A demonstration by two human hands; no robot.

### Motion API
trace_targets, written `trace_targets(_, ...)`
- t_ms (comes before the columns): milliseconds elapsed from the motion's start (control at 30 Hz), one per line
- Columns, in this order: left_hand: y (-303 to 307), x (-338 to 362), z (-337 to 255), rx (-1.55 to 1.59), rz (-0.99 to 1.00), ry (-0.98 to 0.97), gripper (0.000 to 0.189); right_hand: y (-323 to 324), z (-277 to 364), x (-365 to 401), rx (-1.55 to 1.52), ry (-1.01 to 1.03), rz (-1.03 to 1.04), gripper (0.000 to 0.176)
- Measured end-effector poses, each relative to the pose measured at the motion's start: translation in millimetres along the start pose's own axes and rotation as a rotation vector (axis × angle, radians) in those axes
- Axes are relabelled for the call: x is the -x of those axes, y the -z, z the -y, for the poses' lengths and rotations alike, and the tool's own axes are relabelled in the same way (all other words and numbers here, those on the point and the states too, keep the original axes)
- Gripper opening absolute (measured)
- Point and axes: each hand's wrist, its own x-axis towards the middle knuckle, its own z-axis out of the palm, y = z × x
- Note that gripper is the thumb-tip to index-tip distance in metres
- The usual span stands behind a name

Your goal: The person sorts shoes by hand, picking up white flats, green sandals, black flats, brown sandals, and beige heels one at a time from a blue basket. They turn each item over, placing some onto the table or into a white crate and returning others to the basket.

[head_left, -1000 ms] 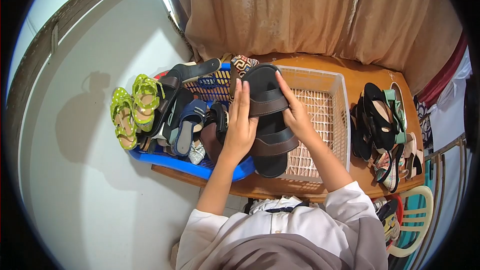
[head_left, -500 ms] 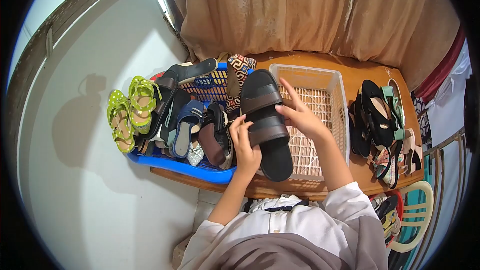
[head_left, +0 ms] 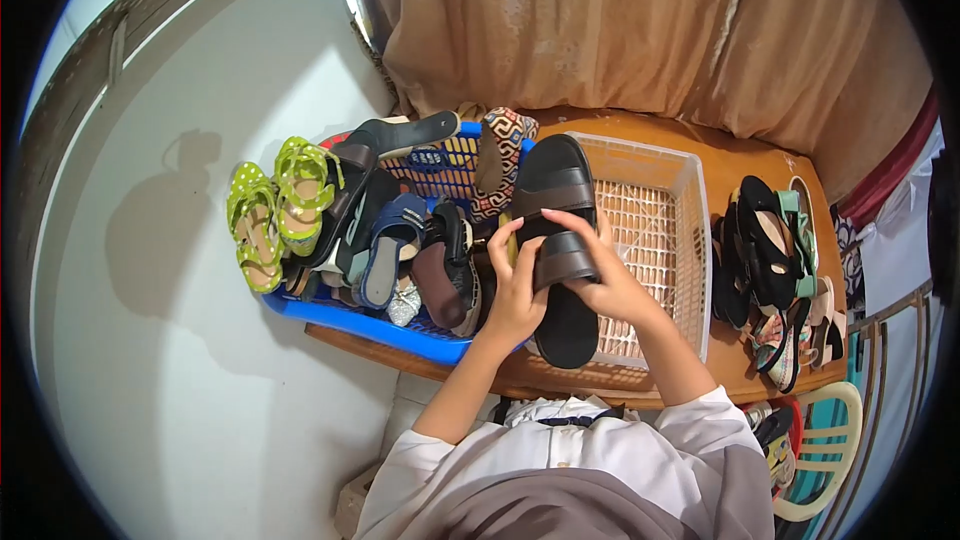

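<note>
A dark sandal [head_left: 558, 185] with two broad straps, toe end pointing away from me, is held up between both hands over the left edge of a white plastic basket [head_left: 703, 240]. My left hand [head_left: 520, 290] grips its left side, fingers at the lower strap. On the right side my right hand [head_left: 610, 280] holds the same sandal, its fingers over the gap between the straps. Left of them, a blue basket [head_left: 370, 330] is heaped with footwear, including green dotted sandals [head_left: 257, 230], a navy slipper [head_left: 382, 265] and a patterned shoe [head_left: 505, 145].
Black sandals [head_left: 768, 240] and other shoes lie at the right of the wooden table [head_left: 640, 125]. A cream chair [head_left: 852, 430] with a red container of shoes [head_left: 775, 435] stands at the lower right. A brown curtain [head_left: 580, 30] hangs behind the table.
The view has shifted, so the baskets appear slightly further right. My right hand has moved down and around the sandal's right side, and my left fingers have risen toward the gap between the straps.
</note>
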Motion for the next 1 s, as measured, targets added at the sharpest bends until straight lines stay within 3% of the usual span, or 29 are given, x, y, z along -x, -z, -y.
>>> trace_targets(67,15,-6,0,0.189,0.09,0.106,0.056,-2,-7,-2,-0.112,-0.084,-0.075,0.058)
trace_targets(133,46,-11,3,0.339,0.193,0.175,0.072,-10,-31,-3,-0.531,-0.273,-0.17,0.049)
trace_targets(200,78,-17,16,0.326,0.114,0.105,0.064,-21,-43,-4,-0.688,-0.361,-0.295,0.044)
trace_targets(267,108,-25,17,-0.04,-0.043,0.267,0.052,-31,-59,-3,-0.843,-0.391,-0.332,0.045)
trace_targets(333,134,-22,43,-0.595,-0.176,0.435,0.044,-41,-68,-3,-0.731,-0.36,-0.326,0.048)
trace_targets(400,153,-12,70,-0.94,-0.209,0.608,0.046,-51,-64,-6,-0.7,-0.36,-0.313,0.049)
trace_targets(433,161,-8,83,-1.0,-0.2,0.596,0.05,-58,-69,-8,-0.726,-0.391,-0.35,0.046)
trace_targets(533,169,-6,108,-0.88,-0.191,0.474,0.056,-57,-69,-10,-0.646,-0.414,-0.294,0.044)
trace_targets(667,162,-29,100,-0.839,-0.159,0.779,0.06,-57,-91,-6,-0.646,-0.412,-0.252,0.056)
trace_targets(700,159,-34,98,-0.871,-0.233,0.803,0.058,-57,-88,-6,-0.627,-0.39,-0.244,0.057)
trace_targets(800,178,-39,115,0.036,-0.473,0.853,0.058,-58,-73,-6,-0.645,-0.399,-0.311,0.043)
trace_targets(833,183,-38,118,0.211,-0.533,0.793,0.057,-58,-74,-6,-0.63,-0.393,-0.293,0.044)
trace_targets(1000,194,-38,81,0.451,-0.621,0.792,0.046,-54,-72,-6,-0.599,-0.379,-0.249,0.048)
